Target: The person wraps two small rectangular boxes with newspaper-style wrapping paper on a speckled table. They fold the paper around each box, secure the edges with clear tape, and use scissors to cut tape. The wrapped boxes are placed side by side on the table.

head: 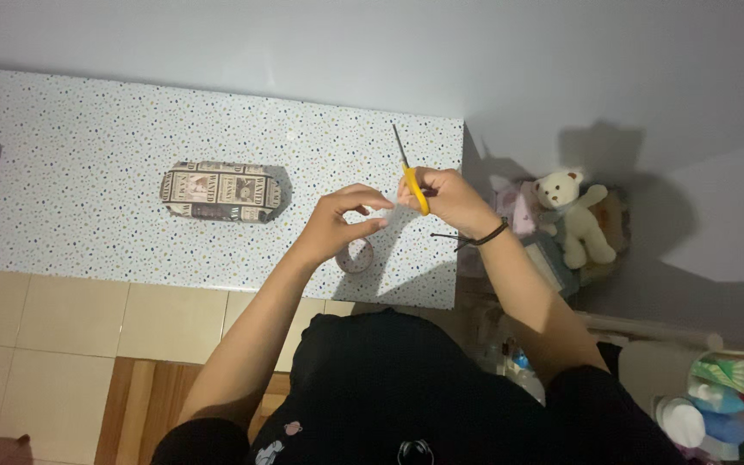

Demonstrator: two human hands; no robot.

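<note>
The right hand (pixel 445 196) is closed around the yellow handles of a pair of scissors (pixel 410 176), so its grip is grasping the scissors. The thin dark blades point up and away from the person, over the speckled tabletop (pixel 88 138). On the right wrist there is a dark wristband (pixel 488 235).

The left hand (pixel 344 217) is just beside the right one, with the thumb and the fingers (pixel 372 202) bent toward each other as in a pinch. If there is something thin between them, it is too small to tell, so I cannot say what this grip grasps.

Under the left hand, a roll of tape (pixel 356 256) lies on the tabletop near its front edge. Further left on the tabletop lies a wrapped parcel (pixel 224 191) covered in printed paper, well apart from both hands.

To the right of the tabletop, a pale teddy bear (pixel 572 211) sits among other soft things. Some bottles (pixel 716 405) stand in the lower right corner.
</note>
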